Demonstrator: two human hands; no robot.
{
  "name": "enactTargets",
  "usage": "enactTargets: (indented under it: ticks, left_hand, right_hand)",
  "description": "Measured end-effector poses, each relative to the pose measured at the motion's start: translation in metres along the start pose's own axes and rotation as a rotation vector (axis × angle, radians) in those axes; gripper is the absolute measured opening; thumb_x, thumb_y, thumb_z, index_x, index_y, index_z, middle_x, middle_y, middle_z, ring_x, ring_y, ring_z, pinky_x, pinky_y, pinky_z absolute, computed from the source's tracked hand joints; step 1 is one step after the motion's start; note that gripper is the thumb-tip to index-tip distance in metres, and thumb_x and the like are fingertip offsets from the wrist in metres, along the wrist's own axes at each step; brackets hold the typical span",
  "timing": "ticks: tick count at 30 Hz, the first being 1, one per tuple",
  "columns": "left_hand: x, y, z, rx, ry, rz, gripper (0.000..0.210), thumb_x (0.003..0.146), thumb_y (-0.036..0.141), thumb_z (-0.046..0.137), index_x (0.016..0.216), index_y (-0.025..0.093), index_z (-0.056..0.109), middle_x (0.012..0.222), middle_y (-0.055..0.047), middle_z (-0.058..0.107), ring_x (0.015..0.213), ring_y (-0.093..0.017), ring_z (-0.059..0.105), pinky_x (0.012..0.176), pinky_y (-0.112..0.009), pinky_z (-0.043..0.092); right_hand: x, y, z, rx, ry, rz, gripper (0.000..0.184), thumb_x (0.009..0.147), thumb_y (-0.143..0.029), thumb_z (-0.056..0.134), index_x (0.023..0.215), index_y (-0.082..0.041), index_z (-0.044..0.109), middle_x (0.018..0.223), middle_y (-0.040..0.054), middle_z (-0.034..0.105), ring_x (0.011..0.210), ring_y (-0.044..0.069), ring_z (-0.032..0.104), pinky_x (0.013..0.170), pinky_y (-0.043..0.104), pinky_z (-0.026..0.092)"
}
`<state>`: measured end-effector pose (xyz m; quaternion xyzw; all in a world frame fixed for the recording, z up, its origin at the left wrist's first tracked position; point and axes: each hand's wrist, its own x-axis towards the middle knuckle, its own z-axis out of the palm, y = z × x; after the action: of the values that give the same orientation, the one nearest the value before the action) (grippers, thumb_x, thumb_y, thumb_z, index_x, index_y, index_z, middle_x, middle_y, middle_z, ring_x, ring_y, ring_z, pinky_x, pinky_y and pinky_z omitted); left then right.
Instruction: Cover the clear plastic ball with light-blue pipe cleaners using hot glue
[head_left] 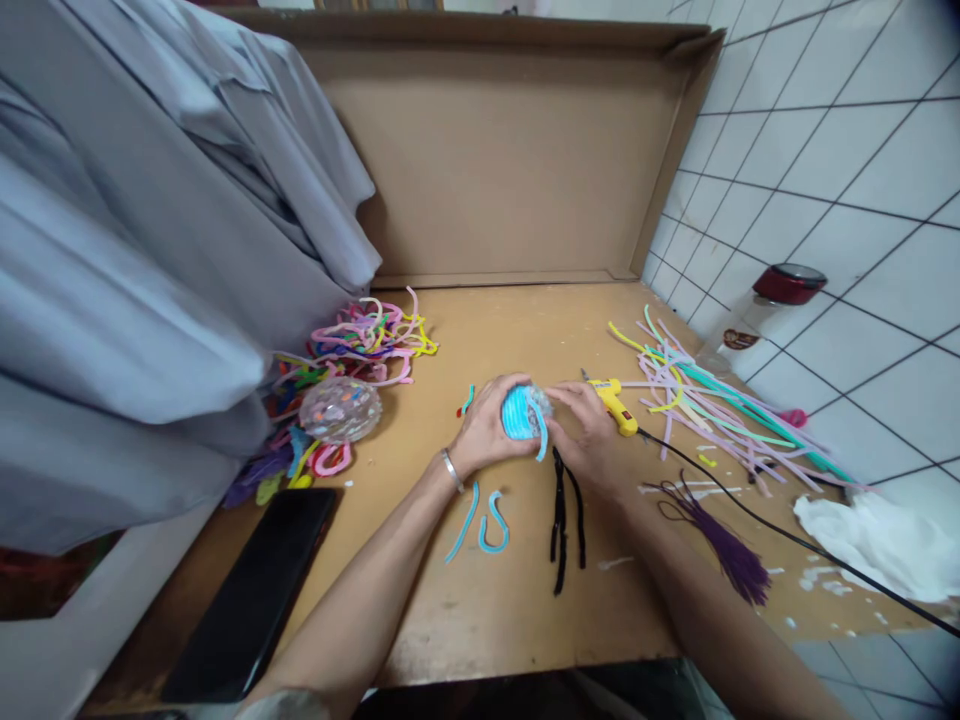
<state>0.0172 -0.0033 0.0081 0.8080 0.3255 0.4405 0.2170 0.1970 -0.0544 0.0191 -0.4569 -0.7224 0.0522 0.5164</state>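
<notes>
Fingers of the left hand (pixel 484 425) are curled in a grip; those of the right hand (pixel 590 432) are bent, contact unclear. Left of the yellow glue gun (pixel 616 407), the left hand holds the rounded blue-wrapped piece (pixel 515 415): probably light, soft-surfaced, non-slip. Hold by its wrapped side, clear of the loose blue strip (pixel 541 432) nearer the glue gun.

The left hand (pixel 489 425) curls inward, facing the right hand (pixel 589 430), 2 forearms (pixel 375 592) converging.
</notes>
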Motion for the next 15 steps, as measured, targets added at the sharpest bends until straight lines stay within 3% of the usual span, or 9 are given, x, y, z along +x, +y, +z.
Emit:
enactTargets:
  ticks: [4,8,15]
  left_hand:
    - [0.001,0.003,-0.001,0.009,-0.010,0.016,0.083,0.059,0.026,0.083,0.134,0.023,0.047,0.129,-0.010,0.063,0.119,-0.032,0.061,0.106,-0.049,0.048]
    - [0.001,0.006,-0.001,0.025,-0.022,0.028,0.083,0.060,0.031,0.084,0.134,0.022,0.047,0.131,-0.011,0.062,0.122,-0.031,0.060,0.107,-0.048,0.048]
    - [0.002,0.007,-0.001,0.027,-0.011,0.038,0.081,0.061,0.032,0.084,0.132,0.021,0.048,0.130,-0.011,0.063,0.121,-0.030,0.060,0.106,-0.046,0.048]
  right_hand:
    - [0.008,0.001,0.007,-0.031,-0.061,-0.030,0.027,0.092,-0.028,0.057,0.116,-0.029,0.070,0.108,0.0077,0.065,0.102,0.026,0.062,0.092,0.045,0.048]
    - [0.014,0.003,0.012,-0.013,-0.069,-0.023,0.021,0.095,-0.033,0.054,0.101,-0.025,0.073,0.098,0.0069,0.067,0.094,0.023,0.063,0.084,0.040,0.051]
    - [0.023,0.001,0.018,-0.015,0.002,0.064,0.027,0.095,-0.035,0.051,0.073,-0.022,0.061,0.080,0.0034,0.063,0.076,0.018,0.059,0.071,0.031,0.048]
